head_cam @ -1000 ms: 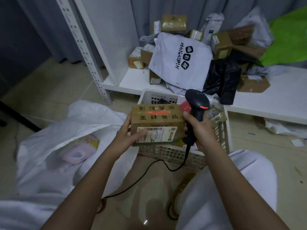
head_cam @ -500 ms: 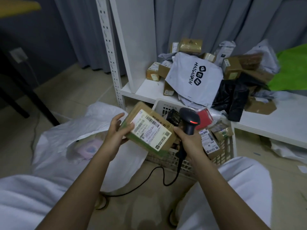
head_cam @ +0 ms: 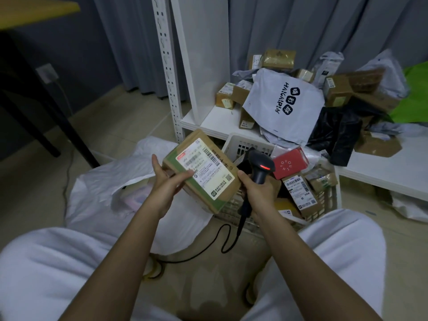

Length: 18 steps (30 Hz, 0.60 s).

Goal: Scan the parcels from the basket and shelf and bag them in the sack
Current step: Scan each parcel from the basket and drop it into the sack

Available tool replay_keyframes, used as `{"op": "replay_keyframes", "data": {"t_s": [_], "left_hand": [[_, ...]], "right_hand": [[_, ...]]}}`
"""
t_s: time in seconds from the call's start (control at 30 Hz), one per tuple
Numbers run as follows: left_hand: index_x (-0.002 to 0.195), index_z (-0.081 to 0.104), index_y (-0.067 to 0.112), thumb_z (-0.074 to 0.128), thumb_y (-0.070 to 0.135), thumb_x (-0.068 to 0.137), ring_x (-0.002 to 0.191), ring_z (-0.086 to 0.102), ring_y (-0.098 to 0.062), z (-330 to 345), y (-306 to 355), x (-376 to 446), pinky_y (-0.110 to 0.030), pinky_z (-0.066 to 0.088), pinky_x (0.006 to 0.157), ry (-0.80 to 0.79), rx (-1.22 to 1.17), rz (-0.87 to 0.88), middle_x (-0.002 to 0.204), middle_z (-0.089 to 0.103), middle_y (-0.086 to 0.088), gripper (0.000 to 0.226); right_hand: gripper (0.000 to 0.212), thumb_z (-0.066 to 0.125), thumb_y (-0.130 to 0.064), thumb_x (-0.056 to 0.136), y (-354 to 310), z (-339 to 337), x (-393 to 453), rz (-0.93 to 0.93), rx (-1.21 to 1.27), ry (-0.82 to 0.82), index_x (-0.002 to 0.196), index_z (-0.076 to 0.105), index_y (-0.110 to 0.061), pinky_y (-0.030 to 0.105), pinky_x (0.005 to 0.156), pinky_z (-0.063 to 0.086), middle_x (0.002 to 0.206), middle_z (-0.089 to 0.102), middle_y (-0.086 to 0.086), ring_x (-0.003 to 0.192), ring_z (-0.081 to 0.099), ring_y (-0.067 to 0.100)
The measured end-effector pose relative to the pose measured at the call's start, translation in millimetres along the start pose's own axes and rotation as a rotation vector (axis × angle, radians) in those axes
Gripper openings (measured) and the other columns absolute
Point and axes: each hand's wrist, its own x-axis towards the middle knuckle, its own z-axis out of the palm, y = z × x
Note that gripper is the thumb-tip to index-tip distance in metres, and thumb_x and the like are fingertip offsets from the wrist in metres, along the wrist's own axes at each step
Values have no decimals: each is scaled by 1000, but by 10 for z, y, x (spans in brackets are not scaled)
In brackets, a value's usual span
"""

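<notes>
My left hand (head_cam: 165, 180) grips a brown cardboard parcel (head_cam: 202, 170) with a green band and a white barcode label, tilted with the label facing up. My right hand (head_cam: 258, 193) holds a black barcode scanner (head_cam: 260, 166) by its handle, red light on, right beside the parcel's right edge. Behind them stands a white slotted basket (head_cam: 240, 144) with several parcels, among them a red box (head_cam: 290, 162). The white sack (head_cam: 120, 172) lies open on the floor to the left, with a pale packet inside. The white shelf (head_cam: 215, 122) behind carries a heap of boxes and a white mailer bag (head_cam: 284, 107).
The scanner's black cable (head_cam: 208, 246) loops over the floor between my knees. A perforated shelf upright (head_cam: 168, 66) rises behind the sack. Dark table legs (head_cam: 34, 107) stand at left with a wall socket nearby. A black bag (head_cam: 335, 133) and green bag (head_cam: 414, 98) lie on the shelf.
The parcel has turned from upright and facing me to tilted, label up, and has shifted left away from the scanner head. The view has risen.
</notes>
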Motion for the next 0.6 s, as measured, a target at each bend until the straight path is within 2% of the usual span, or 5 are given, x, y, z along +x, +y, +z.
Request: {"op": "replay_keyframes", "data": {"t_s": [0.07, 0.2, 0.33, 0.5, 0.6], "left_hand": [[152, -12, 26, 74, 24, 82, 128, 49, -20, -30, -35, 8, -36, 37, 107, 93, -50, -14, 151, 36, -6, 112], [141, 30, 33, 71, 28, 84, 120, 58, -19, -34, -75, -17, -38, 47, 93, -70, 14, -65, 131, 61, 1, 70], [145, 15, 46, 76, 17, 81, 118, 59, -20, -82, -107, 25, -51, 52, 90, -124, 82, -62, 127, 63, 1, 93], [149, 4, 44, 79, 5, 75, 111, 59, -13, -139, 2, 105, -35, 57, 75, -57, 173, 5, 116, 61, 8, 112], [147, 9, 41, 79, 0, 73, 102, 59, -5, -194, 39, 165, -30, 59, 72, -63, 268, 55, 110, 54, 20, 110]], "right_hand": [[40, 77, -31, 82, 32, 53, -13, 2, -14, -5, 108, 60, -7, 25, 57, 50, 96, 67, 12, 73, 62, 18], [42, 75, -31, 83, 41, 150, -79, -37, -36, -38, 112, 61, -4, 24, 63, 50, 102, 68, 13, 86, 67, 21], [37, 73, -28, 86, -28, 163, -121, -63, -51, -89, 112, 60, -4, 14, 53, 47, 97, 68, 8, 77, 65, 12], [10, 66, -22, 92, -185, 104, -191, -120, -100, -219, 96, 58, -19, 13, 53, 48, 84, 62, 3, 71, 60, 18], [16, 69, -26, 89, -269, 69, -290, -115, -246, -418, 100, 60, -18, 19, 53, 46, 79, 60, 0, 60, 55, 12]]}}
